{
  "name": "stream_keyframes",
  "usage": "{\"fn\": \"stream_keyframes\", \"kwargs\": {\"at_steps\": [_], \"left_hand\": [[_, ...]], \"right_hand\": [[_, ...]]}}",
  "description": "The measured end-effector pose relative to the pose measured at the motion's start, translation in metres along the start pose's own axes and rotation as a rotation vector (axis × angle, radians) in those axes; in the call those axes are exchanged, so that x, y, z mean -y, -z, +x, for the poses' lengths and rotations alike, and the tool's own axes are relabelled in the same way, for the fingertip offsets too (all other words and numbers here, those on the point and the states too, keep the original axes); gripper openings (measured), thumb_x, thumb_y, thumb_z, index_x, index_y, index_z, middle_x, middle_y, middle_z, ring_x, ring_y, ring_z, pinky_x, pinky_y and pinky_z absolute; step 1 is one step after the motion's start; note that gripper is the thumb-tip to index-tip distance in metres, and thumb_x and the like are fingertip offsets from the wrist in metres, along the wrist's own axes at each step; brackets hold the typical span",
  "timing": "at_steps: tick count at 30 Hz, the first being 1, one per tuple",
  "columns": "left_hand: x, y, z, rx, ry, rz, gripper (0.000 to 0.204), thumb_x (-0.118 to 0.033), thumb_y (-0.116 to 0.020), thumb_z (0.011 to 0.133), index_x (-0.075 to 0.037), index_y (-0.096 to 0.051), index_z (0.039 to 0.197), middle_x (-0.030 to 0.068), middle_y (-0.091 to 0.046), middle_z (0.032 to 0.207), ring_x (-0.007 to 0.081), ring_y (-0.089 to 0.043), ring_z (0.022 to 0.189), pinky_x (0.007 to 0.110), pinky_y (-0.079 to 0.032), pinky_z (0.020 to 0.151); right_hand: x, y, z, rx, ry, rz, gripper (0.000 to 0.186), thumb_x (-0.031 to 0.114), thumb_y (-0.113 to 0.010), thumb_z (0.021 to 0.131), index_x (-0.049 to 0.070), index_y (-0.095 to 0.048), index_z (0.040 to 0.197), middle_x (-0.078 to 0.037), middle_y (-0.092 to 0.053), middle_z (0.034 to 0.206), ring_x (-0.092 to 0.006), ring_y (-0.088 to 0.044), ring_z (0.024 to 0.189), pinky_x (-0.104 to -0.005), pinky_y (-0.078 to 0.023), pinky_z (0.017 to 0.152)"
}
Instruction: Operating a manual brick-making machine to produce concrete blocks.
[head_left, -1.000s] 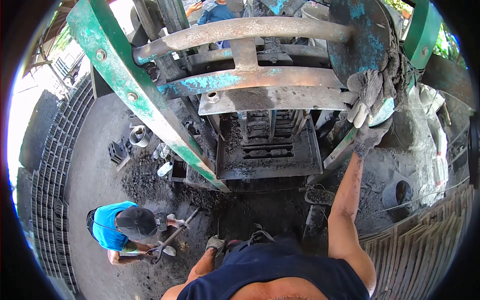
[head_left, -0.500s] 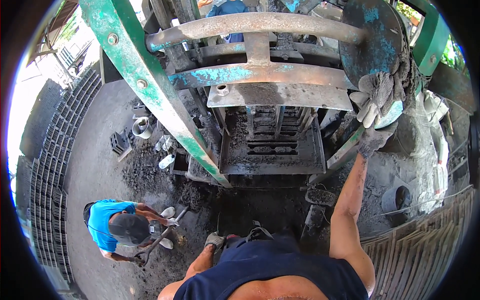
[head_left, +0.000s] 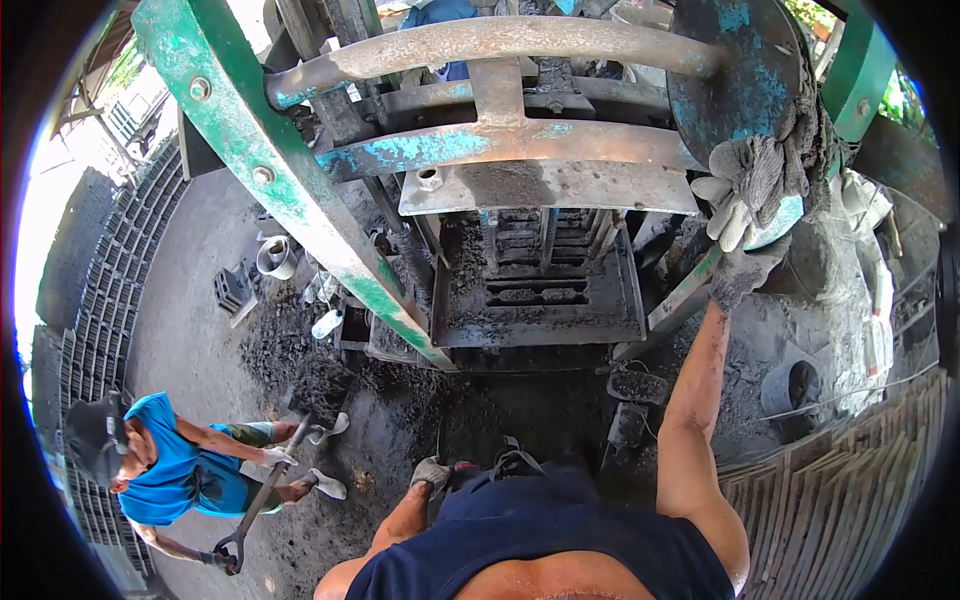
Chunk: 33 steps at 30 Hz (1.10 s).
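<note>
My right hand (head_left: 745,273), in a dark dirty glove, reaches forward to the right side of a block-moulding machine (head_left: 540,333). Its fingers are curled against the machine, just below a turquoise curved part (head_left: 778,222); what they grip is hidden. Grey work gloves (head_left: 745,185) hang directly above it. Low beside my left hip, my left hand (head_left: 430,473) wears a greyish glove. Its fingers look curled in, and anything inside them cannot be made out. In front of me, the machine's mould tray has dark slots under a flat metal plate (head_left: 550,188).
At left a co-worker in a blue shirt (head_left: 165,450) holds a shovel (head_left: 262,490) loaded with dark mix. Stacked blocks (head_left: 100,370) line the far left. A green slanted post (head_left: 290,200) frames the machine. A bucket (head_left: 790,388) and upright boards (head_left: 840,480) are at right.
The co-worker has straightened and shifted left, lifting the shovel with dark mix on its blade. My view has turned slightly; both my hands keep their places.
</note>
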<state>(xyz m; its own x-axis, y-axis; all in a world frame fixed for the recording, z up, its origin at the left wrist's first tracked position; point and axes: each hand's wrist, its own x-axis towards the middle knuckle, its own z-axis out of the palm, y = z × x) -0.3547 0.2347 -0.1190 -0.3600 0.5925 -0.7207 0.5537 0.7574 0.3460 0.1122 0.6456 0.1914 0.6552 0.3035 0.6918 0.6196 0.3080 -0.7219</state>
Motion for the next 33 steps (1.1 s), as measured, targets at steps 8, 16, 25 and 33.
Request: {"fn": "stream_keyframes", "kwargs": {"at_steps": [8, 16, 25, 33], "left_hand": [[0.008, -0.009, 0.013, -0.037, -0.077, -0.044, 0.04, -0.04, -0.063, 0.081, -0.008, -0.071, 0.103, 0.0193, -0.071, 0.097, 0.0348, -0.068, 0.095, 0.043, -0.053, 0.08], [0.02, -0.02, 0.027, -0.02, -0.067, -0.075, 0.038, -0.038, -0.064, 0.082, -0.009, -0.071, 0.105, 0.0176, -0.072, 0.097, 0.0344, -0.068, 0.095, 0.042, -0.053, 0.08], [0.021, -0.022, 0.023, -0.047, -0.039, 0.048, 0.036, -0.032, -0.061, 0.08, -0.009, -0.071, 0.105, 0.0181, -0.072, 0.092, 0.0339, -0.068, 0.091, 0.042, -0.053, 0.078], [0.015, -0.02, 0.019, -0.02, -0.057, -0.007, 0.036, -0.03, -0.059, 0.082, -0.009, -0.069, 0.109, 0.0201, -0.071, 0.097, 0.036, -0.068, 0.095, 0.043, -0.053, 0.081]], "right_hand": [[0.001, -0.001, 0.0, -0.003, 0.012, 0.011, 0.117, 0.062, -0.083, 0.061, -0.001, -0.033, 0.145, -0.021, -0.043, 0.142, -0.0335, -0.042, 0.133, -0.0435, -0.035, 0.109], [0.009, 0.0, -0.001, 0.004, -0.017, -0.011, 0.117, 0.06, -0.084, 0.061, -0.001, -0.032, 0.145, -0.021, -0.043, 0.142, -0.0334, -0.042, 0.133, -0.0438, -0.036, 0.109], [0.009, 0.003, -0.001, 0.01, 0.018, 0.024, 0.114, 0.058, -0.084, 0.063, -0.002, -0.032, 0.145, -0.021, -0.043, 0.142, -0.0334, -0.043, 0.133, -0.044, -0.036, 0.108], [0.009, 0.001, -0.002, 0.004, 0.012, 0.056, 0.111, 0.053, -0.085, 0.065, 0.0, -0.032, 0.146, -0.021, -0.044, 0.142, -0.0316, -0.044, 0.132, -0.0428, -0.036, 0.108]]}}
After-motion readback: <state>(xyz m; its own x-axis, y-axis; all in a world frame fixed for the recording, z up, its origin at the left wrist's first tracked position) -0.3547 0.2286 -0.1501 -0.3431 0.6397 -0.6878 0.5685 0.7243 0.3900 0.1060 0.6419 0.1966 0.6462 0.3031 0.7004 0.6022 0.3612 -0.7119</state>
